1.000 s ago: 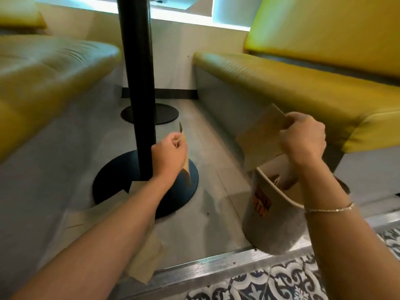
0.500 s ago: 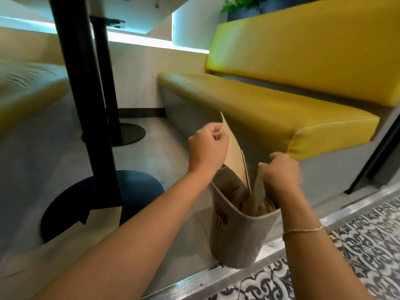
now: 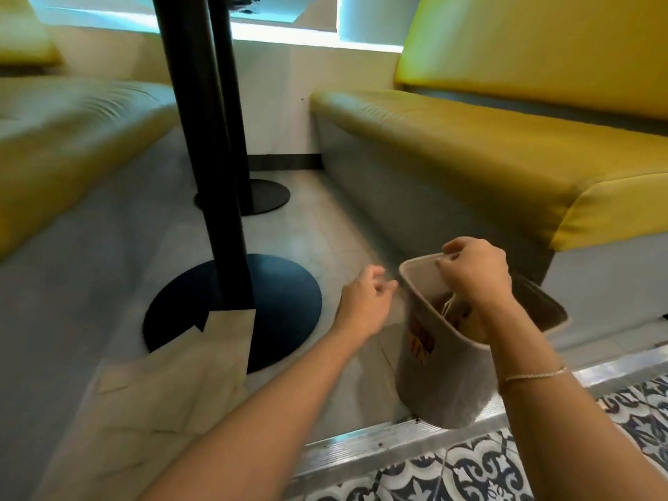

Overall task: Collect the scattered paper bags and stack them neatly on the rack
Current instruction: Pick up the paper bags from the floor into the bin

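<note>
A grey felt basket (image 3: 433, 385) with a red label stands on the floor at the metal threshold. Brown paper bags (image 3: 457, 314) stand inside it, partly hidden by my right arm. My right hand (image 3: 475, 271) pinches the basket's far rim. My left hand (image 3: 365, 301) hovers just left of the basket, fingers loosely curled and holding nothing. More flat brown paper bags (image 3: 173, 385) lie on the floor at the lower left, overlapping the near table base.
A black table post on a round base (image 3: 274, 309) rises left of centre, with a second base (image 3: 264, 198) behind it. Yellow bench seats (image 3: 470, 157) flank the floor on both sides. A metal threshold strip (image 3: 379, 442) borders patterned tiles at the bottom.
My left hand has let go of the bag it lowered into the basket and pulled back left. My right hand released its bag and now pinches the basket rim.
</note>
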Action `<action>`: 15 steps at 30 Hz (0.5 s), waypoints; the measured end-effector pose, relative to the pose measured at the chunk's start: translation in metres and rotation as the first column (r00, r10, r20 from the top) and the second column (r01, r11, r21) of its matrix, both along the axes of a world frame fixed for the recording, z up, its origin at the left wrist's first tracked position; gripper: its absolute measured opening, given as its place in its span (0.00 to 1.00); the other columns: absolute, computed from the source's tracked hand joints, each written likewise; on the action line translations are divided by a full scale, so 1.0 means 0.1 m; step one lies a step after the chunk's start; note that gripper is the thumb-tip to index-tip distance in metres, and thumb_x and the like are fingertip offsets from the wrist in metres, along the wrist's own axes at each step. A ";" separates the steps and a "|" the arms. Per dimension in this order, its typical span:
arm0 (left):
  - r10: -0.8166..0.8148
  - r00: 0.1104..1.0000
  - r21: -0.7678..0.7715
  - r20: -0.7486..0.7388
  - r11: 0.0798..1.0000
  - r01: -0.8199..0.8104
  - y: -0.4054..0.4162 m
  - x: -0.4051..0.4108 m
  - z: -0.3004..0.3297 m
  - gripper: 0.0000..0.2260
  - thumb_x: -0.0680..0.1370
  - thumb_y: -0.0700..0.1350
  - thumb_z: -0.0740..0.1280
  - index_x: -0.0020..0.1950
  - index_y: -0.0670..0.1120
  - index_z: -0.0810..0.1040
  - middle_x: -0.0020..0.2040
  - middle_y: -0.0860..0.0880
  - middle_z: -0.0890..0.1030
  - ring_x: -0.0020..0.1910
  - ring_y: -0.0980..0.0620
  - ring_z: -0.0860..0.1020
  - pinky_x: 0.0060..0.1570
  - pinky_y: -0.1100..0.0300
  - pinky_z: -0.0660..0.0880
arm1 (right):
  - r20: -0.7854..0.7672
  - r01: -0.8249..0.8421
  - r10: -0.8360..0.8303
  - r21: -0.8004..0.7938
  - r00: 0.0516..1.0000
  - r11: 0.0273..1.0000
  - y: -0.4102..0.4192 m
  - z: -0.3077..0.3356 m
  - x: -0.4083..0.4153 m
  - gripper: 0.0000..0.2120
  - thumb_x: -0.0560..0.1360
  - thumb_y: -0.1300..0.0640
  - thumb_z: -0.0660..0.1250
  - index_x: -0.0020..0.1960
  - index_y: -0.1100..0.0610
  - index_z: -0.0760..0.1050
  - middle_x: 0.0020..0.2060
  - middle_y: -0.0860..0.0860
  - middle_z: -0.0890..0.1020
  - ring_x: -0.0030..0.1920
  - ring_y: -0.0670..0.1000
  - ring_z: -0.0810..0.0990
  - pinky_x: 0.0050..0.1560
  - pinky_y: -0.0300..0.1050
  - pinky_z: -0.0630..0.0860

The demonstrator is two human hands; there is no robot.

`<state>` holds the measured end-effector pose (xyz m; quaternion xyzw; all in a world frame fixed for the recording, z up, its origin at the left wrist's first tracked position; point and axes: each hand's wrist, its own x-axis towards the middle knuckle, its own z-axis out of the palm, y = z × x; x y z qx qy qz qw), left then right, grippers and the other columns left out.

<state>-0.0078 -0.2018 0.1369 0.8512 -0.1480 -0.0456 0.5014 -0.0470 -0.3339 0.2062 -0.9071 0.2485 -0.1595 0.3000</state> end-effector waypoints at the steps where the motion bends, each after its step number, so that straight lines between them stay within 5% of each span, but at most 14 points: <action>1: 0.043 0.999 0.045 -0.024 0.998 -0.042 0.16 0.04 -0.15 0.16 0.80 0.48 0.61 0.67 0.47 0.69 0.61 0.48 0.77 0.54 0.52 0.76 0.48 0.65 0.72 | -0.016 -0.040 0.040 -0.011 0.999 0.999 0.09 -0.03 0.03 0.13 0.77 0.59 0.63 0.62 0.55 0.74 0.56 0.55 0.79 0.53 0.54 0.78 0.55 0.53 0.78; 7: 0.260 0.950 0.552 -0.171 0.824 -0.126 1.18 0.12 -1.17 0.14 0.78 0.44 0.61 0.63 0.42 0.72 0.61 0.42 0.76 0.60 0.42 0.74 0.57 0.53 0.74 | -0.190 -0.287 0.263 -0.107 0.946 0.952 0.71 -0.39 0.21 0.13 0.78 0.57 0.63 0.62 0.55 0.74 0.54 0.54 0.79 0.50 0.53 0.80 0.55 0.52 0.79; 15: 0.347 0.925 0.802 -0.158 0.591 -0.084 2.15 -0.04 -1.88 0.21 0.75 0.51 0.63 0.67 0.47 0.65 0.64 0.44 0.68 0.62 0.44 0.68 0.58 0.53 0.71 | -0.524 -0.575 0.417 -0.178 0.742 0.799 1.24 -1.24 0.32 0.15 0.78 0.53 0.63 0.64 0.52 0.73 0.56 0.53 0.77 0.53 0.52 0.77 0.53 0.43 0.76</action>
